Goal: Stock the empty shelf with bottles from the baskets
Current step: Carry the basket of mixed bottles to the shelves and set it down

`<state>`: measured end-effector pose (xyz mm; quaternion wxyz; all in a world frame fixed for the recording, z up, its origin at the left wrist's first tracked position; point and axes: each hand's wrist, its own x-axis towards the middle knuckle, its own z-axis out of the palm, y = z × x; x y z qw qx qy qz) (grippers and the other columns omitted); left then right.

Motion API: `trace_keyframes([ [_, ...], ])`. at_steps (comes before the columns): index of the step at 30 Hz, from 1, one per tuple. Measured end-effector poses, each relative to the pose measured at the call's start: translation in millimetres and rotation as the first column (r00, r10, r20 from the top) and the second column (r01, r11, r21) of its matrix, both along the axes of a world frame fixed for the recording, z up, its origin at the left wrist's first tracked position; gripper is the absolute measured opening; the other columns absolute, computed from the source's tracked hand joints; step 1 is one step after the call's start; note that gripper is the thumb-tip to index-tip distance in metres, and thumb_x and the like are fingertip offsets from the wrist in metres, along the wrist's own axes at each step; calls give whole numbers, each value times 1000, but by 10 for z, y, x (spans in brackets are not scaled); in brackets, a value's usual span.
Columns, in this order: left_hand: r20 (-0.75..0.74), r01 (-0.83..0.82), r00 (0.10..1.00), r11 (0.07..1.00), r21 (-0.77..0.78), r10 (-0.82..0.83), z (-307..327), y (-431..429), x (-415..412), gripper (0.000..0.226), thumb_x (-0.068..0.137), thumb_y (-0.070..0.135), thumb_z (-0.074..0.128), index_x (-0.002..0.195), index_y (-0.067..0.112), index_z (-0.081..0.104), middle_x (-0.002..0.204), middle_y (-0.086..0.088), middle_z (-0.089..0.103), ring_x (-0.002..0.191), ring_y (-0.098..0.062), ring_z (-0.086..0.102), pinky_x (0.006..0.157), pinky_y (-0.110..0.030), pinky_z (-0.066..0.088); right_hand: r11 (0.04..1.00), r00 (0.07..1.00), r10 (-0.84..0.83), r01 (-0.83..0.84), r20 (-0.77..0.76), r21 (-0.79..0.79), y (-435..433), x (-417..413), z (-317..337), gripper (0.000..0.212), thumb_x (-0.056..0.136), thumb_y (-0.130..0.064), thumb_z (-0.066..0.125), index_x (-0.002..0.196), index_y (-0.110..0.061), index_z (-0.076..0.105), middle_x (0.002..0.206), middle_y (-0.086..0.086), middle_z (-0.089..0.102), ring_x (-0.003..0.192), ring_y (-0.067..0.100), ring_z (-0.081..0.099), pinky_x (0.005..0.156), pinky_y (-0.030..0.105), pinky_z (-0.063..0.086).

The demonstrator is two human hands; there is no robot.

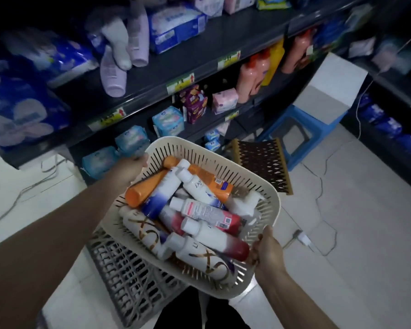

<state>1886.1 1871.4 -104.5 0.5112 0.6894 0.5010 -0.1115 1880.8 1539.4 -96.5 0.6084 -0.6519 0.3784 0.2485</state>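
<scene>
Head view: left grip [133, 165], right grip [268, 251] hold slotted plastic basket [277, 205] of bottles [199, 186].

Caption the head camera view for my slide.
Left hand and right hand grip a cream slotted plastic basket full of mixed bottles beside dark shelves.

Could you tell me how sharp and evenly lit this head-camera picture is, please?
Head view: the cream basket and its bottles in the middle are fairly sharp and well lit; the lilac bottles and blue packs upper left are smeared by blur; the corners fall dark; the wide lens stretches the left forearm at the frame edge.
</scene>
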Motion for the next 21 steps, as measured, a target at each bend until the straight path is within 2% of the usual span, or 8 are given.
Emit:
trace_keyframes([
  [1,-8,14,1000,999,32,-14,-35,14,120,32,94,45,51,82,17,59,110,-28,61,94,-42,61,82,-44,51,1000,1000,-27,27,-9,6,34,0,-59,46,108,-30,29,66,-14,41,30,-8,34,22,5,30,31,12,24],
  [2,-20,57,998,996,74,-55,-66,30,233,34,95,48,49,83,17,60,124,-27,58,112,-44,56,94,-50,47,999,999,-47,47,-19,10,75,-4,-107,45,107,-31,31,67,-14,42,30,-8,35,22,6,31,31,12,24],
  [3,-31,111,994,988,111,-108,-92,51,327,37,96,49,47,88,16,62,128,-26,57,117,-43,54,99,-50,44,999,998,-52,52,-27,-3,101,-15,-185,45,107,-32,32,66,-14,42,31,-7,34,23,7,30,33,15,25],
  [7,-71,287,958,935,207,-278,-241,147,656,48,96,51,44,103,10,68,116,-14,63,96,-30,59,86,-40,49,997,996,-57,53,-73,-48,175,-53,-462,48,106,-39,33,67,-13,42,32,-5,33,27,10,30,45,28,23],
  [13,-44,315,948,917,244,-314,-430,187,952,43,97,49,44,96,13,67,96,-2,62,76,-12,54,65,-29,40,994,991,-43,30,-126,-105,252,-81,-608,50,106,-38,29,67,-11,42,33,-3,33,36,19,32,46,32,28],
  [18,-9,330,940,905,270,-340,-538,222,962,39,98,45,43,93,14,67,101,-2,64,90,-17,57,79,-31,43,990,991,-40,22,-127,-141,239,-115,-621,48,105,-35,31,67,-9,44,35,-2,35,43,20,35,49,32,30],
  [21,-11,358,927,878,316,-374,-522,238,927,38,100,42,40,100,15,67,107,-5,65,95,-20,58,86,-35,45,985,991,5,-28,-133,-170,221,-150,-656,47,104,-36,31,69,-9,45,40,0,39,47,21,40,52,33,33],
])
